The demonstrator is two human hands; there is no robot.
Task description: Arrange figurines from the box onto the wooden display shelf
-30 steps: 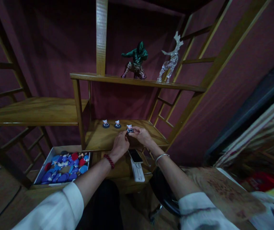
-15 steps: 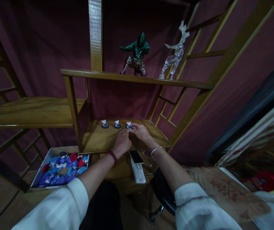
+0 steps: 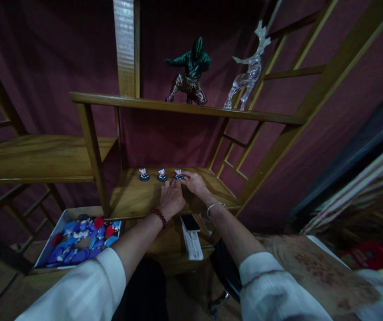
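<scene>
Third mini figurine (image 3: 178, 174) now down on the lower shelf (image 3: 134, 198), right hand (image 3: 194, 183) fingertips still touching it, left hand (image 3: 172, 197) resting loose at its 7 o'clock, grasping nothing.

Three small figurines on round bases (image 3: 160, 174) stand on the lower shelf (image 3: 134, 198). Two statuettes occupy the upper shelf (image 3: 111, 99): one green figure (image 3: 189, 71), one clear deer (image 3: 250, 71).

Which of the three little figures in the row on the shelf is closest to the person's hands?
The rightmost little figure. The right hand has its fingertips right beside it, while the middle figure and the left figure stand apart from both hands.
</scene>
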